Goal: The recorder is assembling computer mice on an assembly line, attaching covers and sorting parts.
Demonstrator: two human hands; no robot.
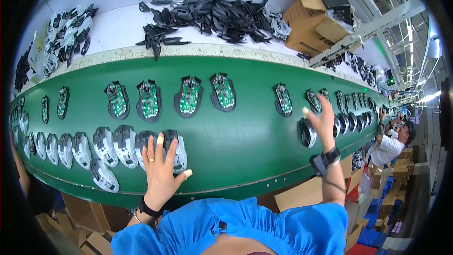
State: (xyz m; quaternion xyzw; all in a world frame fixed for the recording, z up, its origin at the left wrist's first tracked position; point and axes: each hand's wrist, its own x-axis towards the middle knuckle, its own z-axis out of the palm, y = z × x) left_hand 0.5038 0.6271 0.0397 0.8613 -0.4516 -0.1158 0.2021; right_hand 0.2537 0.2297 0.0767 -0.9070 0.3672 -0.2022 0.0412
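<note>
My left hand [163, 170] is spread out, fingertips over a grey-and-black mouse top shell [178, 153] and another shell [141, 148] beside it. Pale covers wrap some of its fingertips. To the right, my right hand [323, 122] has thumb and fingers apart, close to a dark mouse shell [307, 133] and a mouse base with a circuit board [311, 99]. Whether it touches either one, I cannot tell. Between the hands, farther back, lie mouse bases with green circuit boards, such as one base [223, 92] and another base [283, 100].
The green conveyor belt [240, 137] carries rows of more shells and bases on both sides. Behind it, a shelf holds a pile of black plastic parts [212, 16], grey parts [68, 35] and a cardboard box [306, 23]. A co-worker [394, 139] stands at the far right.
</note>
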